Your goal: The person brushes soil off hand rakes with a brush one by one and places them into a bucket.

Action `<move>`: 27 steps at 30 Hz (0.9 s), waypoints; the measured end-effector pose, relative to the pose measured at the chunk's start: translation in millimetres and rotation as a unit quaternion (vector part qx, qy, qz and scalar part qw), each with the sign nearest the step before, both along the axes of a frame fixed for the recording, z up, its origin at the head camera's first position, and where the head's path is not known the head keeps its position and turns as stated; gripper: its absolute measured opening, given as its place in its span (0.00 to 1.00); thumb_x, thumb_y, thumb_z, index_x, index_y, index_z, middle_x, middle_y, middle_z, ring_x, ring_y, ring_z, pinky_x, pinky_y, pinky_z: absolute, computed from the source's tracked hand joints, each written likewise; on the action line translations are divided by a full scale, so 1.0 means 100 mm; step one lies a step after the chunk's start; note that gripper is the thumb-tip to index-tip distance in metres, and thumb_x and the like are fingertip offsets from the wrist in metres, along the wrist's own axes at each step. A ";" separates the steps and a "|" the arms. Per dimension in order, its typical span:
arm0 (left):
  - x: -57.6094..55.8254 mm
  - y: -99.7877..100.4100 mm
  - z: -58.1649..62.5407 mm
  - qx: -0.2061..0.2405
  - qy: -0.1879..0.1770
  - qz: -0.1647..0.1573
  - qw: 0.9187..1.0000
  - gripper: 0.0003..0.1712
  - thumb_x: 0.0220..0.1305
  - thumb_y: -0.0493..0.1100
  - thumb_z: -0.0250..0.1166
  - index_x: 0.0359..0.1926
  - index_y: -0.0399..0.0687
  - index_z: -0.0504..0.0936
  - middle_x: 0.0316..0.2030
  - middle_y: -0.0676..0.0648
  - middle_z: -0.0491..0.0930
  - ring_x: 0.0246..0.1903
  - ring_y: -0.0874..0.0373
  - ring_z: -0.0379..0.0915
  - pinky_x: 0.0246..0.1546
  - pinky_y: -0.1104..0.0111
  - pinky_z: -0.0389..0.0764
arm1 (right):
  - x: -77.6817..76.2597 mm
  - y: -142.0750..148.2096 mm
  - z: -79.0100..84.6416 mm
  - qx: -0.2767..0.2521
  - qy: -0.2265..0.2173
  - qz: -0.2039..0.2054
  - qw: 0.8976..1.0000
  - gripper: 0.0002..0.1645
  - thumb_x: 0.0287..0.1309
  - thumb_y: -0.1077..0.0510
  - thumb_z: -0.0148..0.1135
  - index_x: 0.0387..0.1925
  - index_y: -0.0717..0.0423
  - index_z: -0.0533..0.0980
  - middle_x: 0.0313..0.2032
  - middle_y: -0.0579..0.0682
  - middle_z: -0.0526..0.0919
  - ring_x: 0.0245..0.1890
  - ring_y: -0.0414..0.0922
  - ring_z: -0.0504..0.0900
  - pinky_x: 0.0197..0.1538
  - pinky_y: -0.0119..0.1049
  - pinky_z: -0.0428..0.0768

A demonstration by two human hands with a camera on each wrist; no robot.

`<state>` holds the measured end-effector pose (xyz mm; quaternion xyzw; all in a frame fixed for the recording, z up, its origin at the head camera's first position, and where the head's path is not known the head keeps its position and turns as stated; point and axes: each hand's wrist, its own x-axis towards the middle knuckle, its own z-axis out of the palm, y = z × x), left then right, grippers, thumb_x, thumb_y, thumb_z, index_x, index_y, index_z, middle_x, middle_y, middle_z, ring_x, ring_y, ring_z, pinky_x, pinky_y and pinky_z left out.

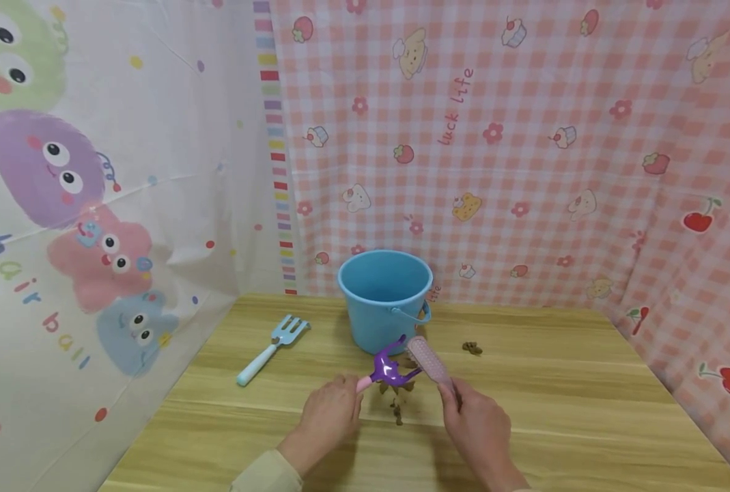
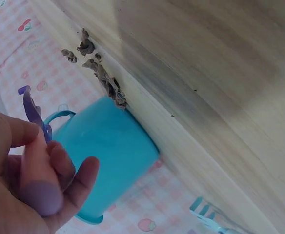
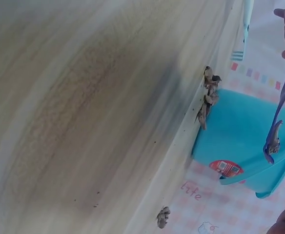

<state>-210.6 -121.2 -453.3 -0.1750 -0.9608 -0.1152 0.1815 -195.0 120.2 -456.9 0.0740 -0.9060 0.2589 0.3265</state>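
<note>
My left hand (image 1: 328, 413) grips the pink handle of a toy hand rake (image 1: 388, 369) with a glossy purple, pronged head. In the right wrist view a shrivelled brown leaf piece (image 3: 274, 139) lies on that head. My right hand (image 1: 478, 420) holds a pale pink brush-like tool (image 1: 429, 361) with a dotted oval head, tilted toward the rake's prongs. Both tool heads are above the table, in front of a blue bucket (image 1: 377, 324). Crumpled brown leaf bits (image 1: 397, 412) lie on the table below the rake, partly hidden by it.
A light blue hand fork (image 1: 274, 350) lies on the wooden table (image 1: 561, 410) at the left. One more brown leaf clump (image 1: 472, 348) sits right of the bucket. Printed curtains (image 1: 463, 171) stand behind the table and along both sides.
</note>
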 end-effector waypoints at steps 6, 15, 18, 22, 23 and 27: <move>-0.01 -0.03 -0.02 -0.041 0.030 -0.015 0.999 0.13 0.65 0.46 0.65 0.29 0.46 0.71 0.17 0.54 0.64 0.14 0.60 0.63 0.14 0.68 0.66 | -0.02 0.03 0.00 -0.011 -0.023 -0.020 0.999 0.14 0.64 0.50 0.65 0.40 0.57 0.84 0.14 0.43 0.75 0.13 0.41 0.70 0.16 0.40 0.66; 0.02 0.01 -0.03 -0.060 0.089 -0.036 0.994 0.15 0.63 0.46 0.67 0.26 0.48 0.70 0.16 0.54 0.64 0.12 0.61 0.61 0.13 0.70 0.64 | 0.02 -0.08 -0.10 0.094 0.040 0.036 0.994 0.11 0.58 0.53 0.69 0.26 0.50 0.77 0.13 0.39 0.70 0.11 0.36 0.63 0.12 0.33 0.60; 0.04 0.02 -0.02 -0.059 0.088 -0.036 0.994 0.16 0.63 0.45 0.67 0.25 0.48 0.70 0.16 0.54 0.65 0.13 0.61 0.62 0.13 0.69 0.65 | 0.00 -0.09 -0.17 0.118 0.066 0.028 0.990 0.13 0.55 0.53 0.71 0.23 0.49 0.74 0.12 0.41 0.70 0.09 0.39 0.66 0.11 0.34 0.59; 0.05 0.02 -0.03 -0.060 0.089 -0.038 0.994 0.15 0.63 0.45 0.67 0.24 0.47 0.71 0.16 0.54 0.65 0.13 0.61 0.62 0.14 0.69 0.65 | -0.03 -0.06 -0.22 0.122 0.075 0.013 0.990 0.14 0.54 0.53 0.72 0.24 0.51 0.74 0.12 0.44 0.71 0.08 0.42 0.67 0.10 0.36 0.60; 0.06 0.02 -0.03 -0.061 0.092 -0.038 0.993 0.15 0.62 0.45 0.67 0.24 0.47 0.71 0.16 0.54 0.65 0.13 0.61 0.62 0.14 0.69 0.65 | -0.03 -0.04 -0.23 0.122 0.072 0.010 0.990 0.13 0.54 0.53 0.72 0.24 0.51 0.74 0.12 0.44 0.71 0.08 0.43 0.67 0.10 0.36 0.60; 0.05 0.02 -0.05 -0.062 0.091 -0.045 0.993 0.15 0.62 0.45 0.67 0.24 0.48 0.71 0.16 0.54 0.65 0.13 0.61 0.62 0.14 0.69 0.64 | -0.03 0.01 -0.23 0.126 0.050 0.001 0.991 0.10 0.55 0.53 0.71 0.29 0.52 0.78 0.12 0.46 0.72 0.08 0.43 0.69 0.10 0.36 0.60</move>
